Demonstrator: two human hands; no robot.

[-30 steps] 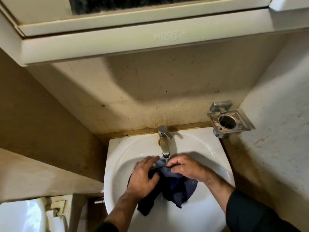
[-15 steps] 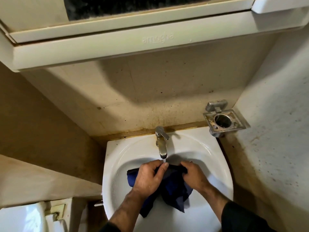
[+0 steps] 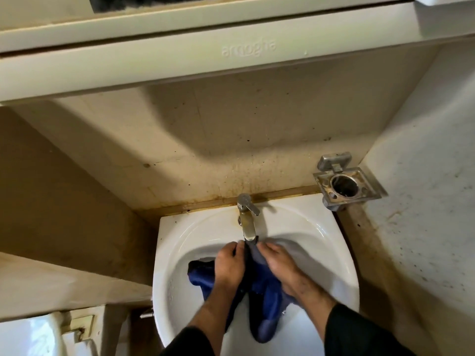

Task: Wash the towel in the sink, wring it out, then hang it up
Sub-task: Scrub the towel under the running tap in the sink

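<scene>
A dark blue towel (image 3: 264, 299) lies bunched in the white sink (image 3: 180, 242), right under the spout of the metal tap (image 3: 247, 222). My left hand (image 3: 228, 268) grips the towel's left side, fingers curled over the cloth. My right hand (image 3: 277, 265) grips its right side, close against the left hand. A fold of towel rises between the two hands up to the spout. The lower end of the towel hangs toward the sink's front. Water from the tap is hidden by the hands.
A metal holder (image 3: 347, 186) with a round cup ring is fixed to the wall at the sink's right. A cream cabinet (image 3: 231, 47) juts out overhead. A white toilet tank (image 3: 33, 335) stands at lower left. Stained walls close in on both sides.
Both hands have come together under the spout, bunching the towel between them. The towel's left part now sticks out to the left of my left hand.
</scene>
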